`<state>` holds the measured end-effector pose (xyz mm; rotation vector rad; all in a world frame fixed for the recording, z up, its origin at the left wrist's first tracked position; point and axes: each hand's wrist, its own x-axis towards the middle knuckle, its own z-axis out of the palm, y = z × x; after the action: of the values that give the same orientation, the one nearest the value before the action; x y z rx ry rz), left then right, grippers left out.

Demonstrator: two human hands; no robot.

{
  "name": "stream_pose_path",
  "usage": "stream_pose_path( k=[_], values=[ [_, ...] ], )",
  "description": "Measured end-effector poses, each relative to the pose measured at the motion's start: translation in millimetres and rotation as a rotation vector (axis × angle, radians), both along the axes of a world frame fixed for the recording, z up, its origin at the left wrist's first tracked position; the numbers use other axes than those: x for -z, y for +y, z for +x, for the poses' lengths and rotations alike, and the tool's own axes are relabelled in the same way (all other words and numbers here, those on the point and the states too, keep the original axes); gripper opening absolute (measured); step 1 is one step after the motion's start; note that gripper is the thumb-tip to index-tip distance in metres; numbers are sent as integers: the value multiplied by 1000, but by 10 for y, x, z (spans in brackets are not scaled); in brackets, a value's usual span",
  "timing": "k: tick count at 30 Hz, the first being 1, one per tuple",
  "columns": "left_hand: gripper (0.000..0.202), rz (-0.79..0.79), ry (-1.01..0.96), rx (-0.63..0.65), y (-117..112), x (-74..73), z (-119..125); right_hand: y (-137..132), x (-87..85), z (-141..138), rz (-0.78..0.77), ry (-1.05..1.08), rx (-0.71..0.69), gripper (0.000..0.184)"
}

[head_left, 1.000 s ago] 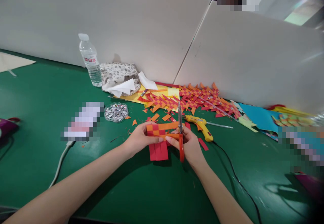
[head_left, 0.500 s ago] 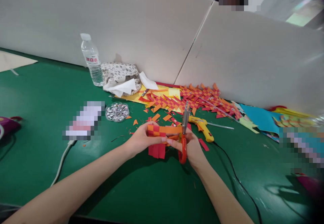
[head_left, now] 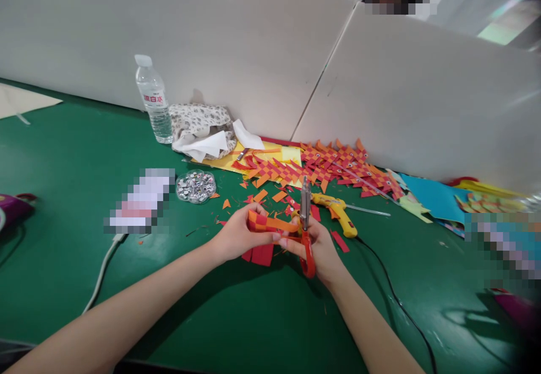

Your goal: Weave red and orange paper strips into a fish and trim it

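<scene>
My left hand (head_left: 236,233) pinches a woven piece of red and orange paper strips (head_left: 270,225), its loose red ends hanging toward the green table (head_left: 63,194). My right hand (head_left: 323,247) is closed round red-handled scissors (head_left: 306,227), blades pointing up and away at the piece's right end. Both hands are just above the table, close together. Small red and orange offcuts (head_left: 270,196) lie right behind them.
A yellow glue gun (head_left: 336,210) with a black cord lies right of my hands. A dish of googly eyes (head_left: 195,186), a water bottle (head_left: 152,101), a patterned cloth, a pile of finished woven pieces (head_left: 342,163) and coloured paper line the white partition. Another person is behind it.
My left hand has tilted the woven piece, its red ends swinging down and left. The scissors have shifted slightly and stand more upright at the piece's right end.
</scene>
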<state>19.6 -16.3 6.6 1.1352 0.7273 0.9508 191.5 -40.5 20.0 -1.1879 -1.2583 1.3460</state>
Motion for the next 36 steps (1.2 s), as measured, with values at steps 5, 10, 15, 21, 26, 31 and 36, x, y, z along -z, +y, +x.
stream_pose_path(
  k=[5,10,15,21,26,31,36],
  values=[
    [35,-32,37,-16,15,11,-17,7,16,5,-20,25,49,42],
    [40,-127,70,-45,40,3,-43,36,7,21,-29,136,218,44],
    [42,-175,60,-23,50,9,-46,56,-5,37,-35,220,275,46],
    [30,-176,95,162,41,37,-46,42,-22,17,-21,181,279,46],
    [18,-118,194,142,31,29,-38,19,-44,9,20,79,227,43],
    [18,-39,191,66,31,16,-24,12,-23,3,49,-17,192,42],
    [20,-26,107,26,35,10,-7,14,8,-27,29,-96,130,40]
  ],
)
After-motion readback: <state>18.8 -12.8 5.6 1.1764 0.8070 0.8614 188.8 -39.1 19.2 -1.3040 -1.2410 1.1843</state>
